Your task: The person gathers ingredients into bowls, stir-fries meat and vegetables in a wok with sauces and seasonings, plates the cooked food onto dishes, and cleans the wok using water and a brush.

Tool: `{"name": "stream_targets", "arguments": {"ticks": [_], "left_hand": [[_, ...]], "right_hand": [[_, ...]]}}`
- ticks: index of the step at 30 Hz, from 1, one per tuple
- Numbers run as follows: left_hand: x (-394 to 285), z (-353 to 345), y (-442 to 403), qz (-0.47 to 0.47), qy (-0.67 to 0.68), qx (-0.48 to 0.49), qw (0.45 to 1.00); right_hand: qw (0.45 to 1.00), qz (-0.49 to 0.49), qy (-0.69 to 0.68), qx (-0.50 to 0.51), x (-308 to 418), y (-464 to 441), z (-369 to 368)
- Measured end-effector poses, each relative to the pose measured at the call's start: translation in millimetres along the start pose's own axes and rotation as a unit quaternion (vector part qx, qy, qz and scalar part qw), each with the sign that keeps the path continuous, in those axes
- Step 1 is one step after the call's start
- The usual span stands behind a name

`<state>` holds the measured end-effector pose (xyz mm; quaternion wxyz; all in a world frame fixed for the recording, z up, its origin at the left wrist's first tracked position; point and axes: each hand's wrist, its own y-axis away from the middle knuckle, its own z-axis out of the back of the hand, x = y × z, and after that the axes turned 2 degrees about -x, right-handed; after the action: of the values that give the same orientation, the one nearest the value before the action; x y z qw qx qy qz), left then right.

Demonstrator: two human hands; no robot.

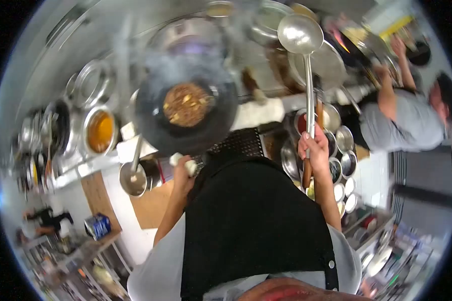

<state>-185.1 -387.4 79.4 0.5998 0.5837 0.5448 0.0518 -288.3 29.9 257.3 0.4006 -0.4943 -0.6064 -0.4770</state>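
Note:
Fingers closed round a white cloth (185, 163), my left hand (182, 178) is at the near edge of a dark wok (156, 131). Browned food with yellow pieces (187, 104) lies in the wok, and smoke hangs above it. On the right, my right hand (316, 152) grips the handle of a large metal ladle (300, 34), whose round bowl points away from me over the cooktop. A second, wooden-ended handle (307, 173) shows beside that hand; whether the hand also holds it is unclear.
Left of the wok stand a pot of orange liquid (100, 131) and a pot with a small ladle (132, 181). Several small metal bowls (344, 139) are at the right. Beyond them a co-worker (404, 118) reaches toward a flaming pan (346, 47). A blue box (97, 226) sits on a left shelf.

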Motion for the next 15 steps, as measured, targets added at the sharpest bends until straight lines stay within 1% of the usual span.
{"name": "stream_targets", "arguments": {"ticks": [1,2,3,5,6,7,8,9,10,11,12,13,14,15], "left_hand": [[3,-11,7,-0.038,0.004,-0.013,0.999],[4,-25,19,-0.049,0.045,-0.04,0.997],[9,-36,30,-0.059,0.085,-0.068,0.992],[45,-33,38,-0.159,0.102,-0.091,0.978],[69,-8,18,-0.271,-0.043,-0.099,0.956],[91,10,-6,-0.379,-0.18,-0.104,0.902],[121,20,-29,-0.377,-0.187,-0.09,0.903],[148,23,-41,-0.404,-0.251,0.047,0.878],[166,21,-47,-0.423,-0.307,0.179,0.834],[177,14,-48,-0.433,-0.356,0.305,0.77],[178,-23,-30,-0.458,-0.435,0.299,0.715],[171,-90,7,-0.479,-0.511,0.291,0.651],[161,-153,43,-0.319,-0.488,0.241,0.776],[158,-209,59,-0.145,-0.445,0.177,0.866]], "right_hand": [[1.0,0.012,-0.008,-0.028,11,18,27],[0.998,0.001,0.0,-0.059,23,38,52],[0.994,0.011,0.011,-0.106,29,55,79],[0.98,0.01,0.089,-0.178,37,82,129],[0.967,0.02,0.14,-0.21,28,91,156],[0.944,0.01,0.212,-0.252,21,95,171],[0.945,-0.02,0.207,-0.252,18,103,191],[0.947,-0.05,0.201,-0.245,16,110,209],[0.94,-0.071,0.219,-0.254,16,113,218],[0.941,-0.104,0.232,-0.223,2,111,243],[0.945,-0.098,0.229,-0.212,-15,107,259],[0.949,-0.093,0.224,-0.201,-28,103,270],[0.949,-0.127,0.226,-0.178,-34,98,277],[0.957,-0.09,0.216,-0.174,-47,89,280]]}}
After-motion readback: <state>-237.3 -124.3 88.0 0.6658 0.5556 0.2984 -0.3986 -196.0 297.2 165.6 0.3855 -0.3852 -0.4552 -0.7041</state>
